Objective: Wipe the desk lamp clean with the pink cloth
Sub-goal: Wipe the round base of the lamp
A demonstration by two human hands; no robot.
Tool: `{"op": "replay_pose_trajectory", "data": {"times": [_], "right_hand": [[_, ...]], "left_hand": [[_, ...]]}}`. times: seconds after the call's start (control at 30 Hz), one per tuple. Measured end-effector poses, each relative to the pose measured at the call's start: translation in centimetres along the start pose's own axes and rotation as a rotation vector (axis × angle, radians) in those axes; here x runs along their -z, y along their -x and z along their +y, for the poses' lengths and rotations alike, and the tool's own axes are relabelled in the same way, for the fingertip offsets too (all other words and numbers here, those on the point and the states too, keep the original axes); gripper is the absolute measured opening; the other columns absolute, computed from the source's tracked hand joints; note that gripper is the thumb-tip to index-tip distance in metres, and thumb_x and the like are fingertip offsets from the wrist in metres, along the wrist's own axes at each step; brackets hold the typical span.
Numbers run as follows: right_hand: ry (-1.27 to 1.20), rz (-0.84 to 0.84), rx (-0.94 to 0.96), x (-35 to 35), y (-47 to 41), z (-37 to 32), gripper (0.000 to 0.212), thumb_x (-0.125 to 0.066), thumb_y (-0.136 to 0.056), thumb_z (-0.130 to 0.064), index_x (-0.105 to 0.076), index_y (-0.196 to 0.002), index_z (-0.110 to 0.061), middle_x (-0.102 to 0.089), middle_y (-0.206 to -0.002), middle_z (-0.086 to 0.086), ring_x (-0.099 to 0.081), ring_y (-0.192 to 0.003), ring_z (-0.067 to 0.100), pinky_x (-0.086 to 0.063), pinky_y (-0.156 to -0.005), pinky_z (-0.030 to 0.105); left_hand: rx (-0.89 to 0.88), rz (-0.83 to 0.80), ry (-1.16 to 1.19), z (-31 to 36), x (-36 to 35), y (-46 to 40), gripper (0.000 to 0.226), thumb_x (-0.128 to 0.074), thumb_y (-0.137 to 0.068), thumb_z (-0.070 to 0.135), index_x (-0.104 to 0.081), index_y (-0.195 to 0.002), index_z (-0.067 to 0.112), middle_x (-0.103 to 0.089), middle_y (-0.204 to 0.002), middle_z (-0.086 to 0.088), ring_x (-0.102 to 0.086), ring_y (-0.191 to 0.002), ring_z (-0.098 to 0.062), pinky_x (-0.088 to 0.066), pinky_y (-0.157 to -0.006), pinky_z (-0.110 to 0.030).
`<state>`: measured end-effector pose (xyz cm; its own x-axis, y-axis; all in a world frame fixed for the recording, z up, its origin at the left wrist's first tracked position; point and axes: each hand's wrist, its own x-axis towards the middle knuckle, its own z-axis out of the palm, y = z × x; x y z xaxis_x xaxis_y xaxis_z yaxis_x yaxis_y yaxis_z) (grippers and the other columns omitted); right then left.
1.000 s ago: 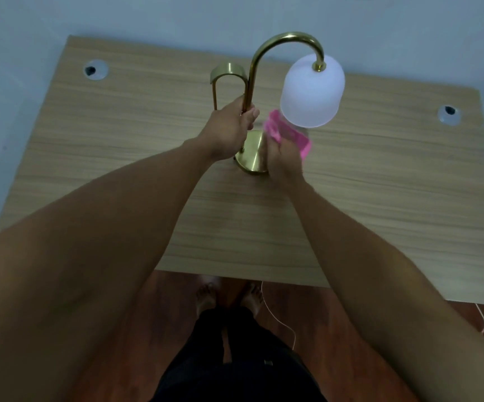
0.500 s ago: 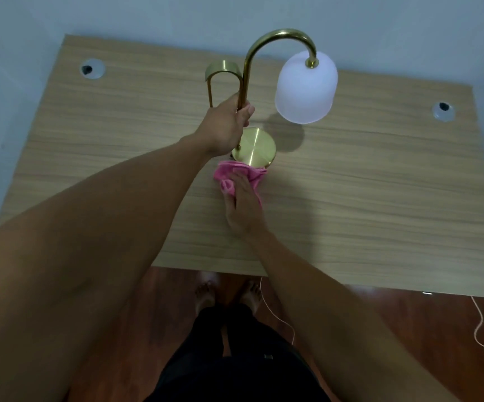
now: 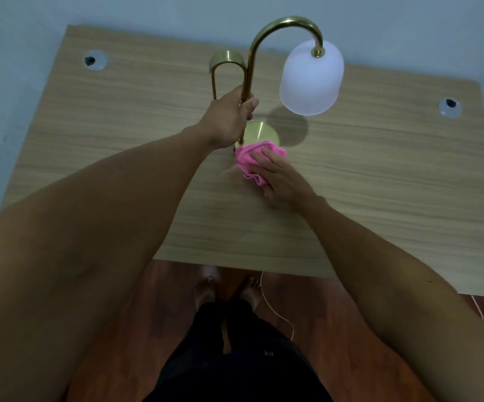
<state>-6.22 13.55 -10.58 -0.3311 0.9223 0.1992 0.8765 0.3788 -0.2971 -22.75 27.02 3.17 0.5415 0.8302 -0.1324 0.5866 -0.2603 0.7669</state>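
Right now the desk lamp [image 3: 275, 82] stands upright near the middle of the bench [image 3: 380, 184], its long axis running vertically up the brass stem [image 3: 248, 79], which then arches over and points toward the person's right, where the white shade [image 3: 310, 79] hangs mouth-down above its own shadow. The left hand [image 3: 229, 120] grips the stem low down, fingers and thumb curled round it, just above the round brass base [image 3: 261, 134]. The right hand [image 3: 281, 181] lies flat on the pink cloth [image 3: 249, 161], its fingers [image 3: 267, 161] fairly straight and close together, pressing the bunched cloth onto the near edge of the base and the bench beside it. So the base lies directly ahead of the right fingertips, away from the person, and touching the cloth; the stem rises just to the left of them, and the shade is up and to the right, well apart from the cloth. The right hand is plainly the nearer one for wiping, the left serving as a steadying hold. By my reading, the base is being wiped, and the coming stroke likely needs to push forward across the disc or curl round its rim, while the stem, the small brass loop [image 3: 226, 65] behind it and the shade may yet need attention.
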Motion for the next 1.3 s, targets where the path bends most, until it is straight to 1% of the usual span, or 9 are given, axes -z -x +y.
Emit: {"op": "replay_pose_trajectory", "data": {"times": [0.13, 0.33, 0.5, 0.63, 0.73, 0.9, 1.07, 1.2, 1.3], "right_hand": [[-0.296, 0.175, -0.408, 2.3, 0.8, -0.7, 0.031, -0.038, -0.104, -0.009, -0.062, -0.122, -0.008, -0.061, -0.129, 0.015, -0.061, -0.115, 0.031, -0.052, -0.103, 0.060], [-0.665, 0.269, -0.812, 3.2, -3.7, -0.8, 0.046, -0.039, -0.105, -0.049, -0.059, -0.140, -0.025, -0.062, -0.138, 0.012, -0.072, -0.108, 0.027, -0.060, -0.093, 0.051], [-0.460, 0.157, -1.053, -1.3, -5.7, -7.5, 0.060, -0.052, -0.099, -0.017, -0.039, -0.157, -0.014, -0.023, -0.164, 0.024, -0.031, -0.148, 0.049, -0.037, -0.119, 0.058], [-0.422, 0.301, -1.006, -5.0, -7.6, -13.5, 0.038, -0.031, -0.112, -0.029, -0.043, -0.144, -0.013, -0.039, -0.151, 0.027, -0.059, -0.123, 0.039, -0.055, -0.103, 0.053], [-0.958, 0.175, -0.959, -1.9, -7.5, -16.7, 0.033, -0.037, -0.112, -0.038, -0.064, -0.114, -0.019, -0.066, -0.105, 0.014, -0.066, -0.083, 0.028, -0.058, -0.076, 0.044], [-1.644, 0.109, -1.032, 1.9, -6.5, -15.1, 0.017, -0.046, -0.108, -0.027, -0.060, -0.113, -0.019, -0.066, -0.113, 0.020, -0.063, -0.110, 0.037, -0.049, -0.110, 0.057], [-1.956, 0.070, -1.069, 5.3, -4.1, -11.9, 0.034, -0.052, -0.108, -0.024, -0.059, -0.133, -0.002, -0.068, -0.118, 0.018, -0.064, -0.117, 0.035, -0.046, -0.113, 0.053], [-1.986, 0.080, -1.068, 8.4, -2.5, -11.2, 0.036, -0.051, -0.106, -0.021, -0.060, -0.136, -0.003, -0.071, -0.114, 0.018, -0.070, -0.109, 0.033, -0.053, -0.107, 0.051], [-1.982, 0.066, -1.057, 9.9, -1.5, -10.8, 0.034, -0.049, -0.107, -0.025, -0.064, -0.128, -0.003, -0.070, -0.109, 0.017, -0.070, -0.103, 0.031, -0.056, -0.103, 0.048]], "left_hand": [[0.023, 0.001, 0.026, 0.1, -0.1, 0.0, 0.020, -0.041, -0.105, 0.041, -0.053, -0.106, 0.025, -0.070, -0.102, 0.001, -0.063, -0.089, -0.007, -0.040, -0.069, -0.017], [0.027, -0.008, 0.022, 0.2, 0.0, 0.0, 0.021, -0.041, -0.106, 0.041, -0.052, -0.108, 0.024, -0.069, -0.102, 0.003, -0.062, -0.089, -0.004, -0.038, -0.067, -0.012], [0.010, 0.002, -0.004, 0.1, -0.2, -0.1, 0.030, -0.040, -0.106, 0.041, -0.055, -0.115, 0.016, -0.070, -0.103, 0.000, -0.063, -0.092, -0.010, -0.038, -0.065, -0.010], [0.017, -0.014, 0.009, 0.0, -0.2, -0.1, 0.023, -0.040, -0.106, 0.041, -0.053, -0.110, 0.022, -0.070, -0.103, -0.001, -0.065, -0.094, -0.012, -0.039, -0.067, -0.012], [0.029, -0.035, 0.014, 0.2, 0.0, -0.2, 0.023, -0.041, -0.105, 0.042, -0.053, -0.109, 0.023, -0.071, -0.106, -0.003, -0.065, -0.099, -0.016, -0.042, -0.073, -0.019], [0.088, -0.205, 0.000, -0.2, 1.3, 0.9, 0.040, -0.044, -0.104, 0.046, -0.052, -0.130, 0.016, -0.064, -0.126, -0.005, -0.060, -0.117, -0.025, -0.047, -0.098, -0.039], [0.150, -0.082, -0.045, -2.8, 2.1, 5.3, 0.062, -0.041, -0.099, 0.062, -0.058, -0.127, 0.010, -0.066, -0.124, -0.008, -0.062, -0.113, -0.024, -0.049, -0.097, -0.040], [0.400, -0.117, 0.475, -3.4, 2.1, 8.7, 0.056, -0.033, -0.100, 0.065, -0.061, -0.091, 0.017, -0.064, -0.095, -0.006, -0.063, -0.093, -0.026, -0.054, -0.082, -0.037], [0.513, -0.337, 0.854, -3.6, 1.6, 10.1, 0.073, -0.039, -0.097, 0.065, -0.065, -0.122, 0.002, -0.070, -0.115, -0.018, -0.071, -0.101, -0.032, -0.055, -0.083, -0.039]]}}
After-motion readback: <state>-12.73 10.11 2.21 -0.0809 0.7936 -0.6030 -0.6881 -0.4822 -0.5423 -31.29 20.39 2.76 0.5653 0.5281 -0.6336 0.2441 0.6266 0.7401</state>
